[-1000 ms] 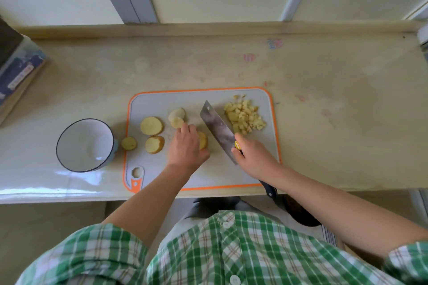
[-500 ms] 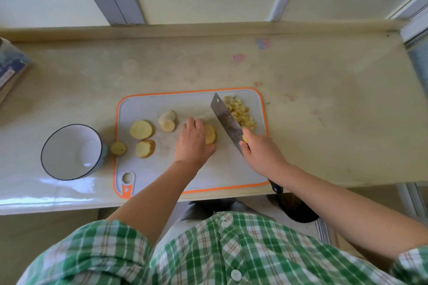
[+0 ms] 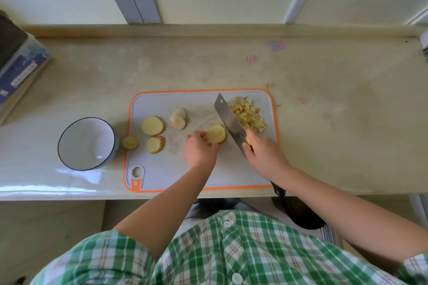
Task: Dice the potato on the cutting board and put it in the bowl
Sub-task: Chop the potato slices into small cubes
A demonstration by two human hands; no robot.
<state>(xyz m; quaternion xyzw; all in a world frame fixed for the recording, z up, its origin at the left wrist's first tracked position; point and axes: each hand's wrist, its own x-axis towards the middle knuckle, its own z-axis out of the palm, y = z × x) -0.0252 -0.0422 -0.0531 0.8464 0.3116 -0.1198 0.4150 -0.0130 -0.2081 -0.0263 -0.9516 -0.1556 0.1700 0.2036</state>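
Slice of potato sits pinched at its near left edge between the thumb and fingers of the left hand, cut face turned up, its body just past the fingertips over the middle of the board. Right beside the slice on its right runs the blade of the knife, slanting away and to the left; whether steel and potato touch I cannot tell. The right hand is wrapped round the knife's handle just right of the left hand, forefinger laid forward along the top of the blade, and the dark end of the handle juts out behind the wrist past the counter's near edge. Beyond the blade, further right, lies the heap of dice in the board's far right corner. Left of the holding hand more slices lie flat on the board, well apart from the grip. A small end piece rests on the board's left rim. Just beyond it stands the white bowl on the counter, holding no potato. Far off to the left a blue box lies on the counter, and nearest the camera is a green checked shirt.
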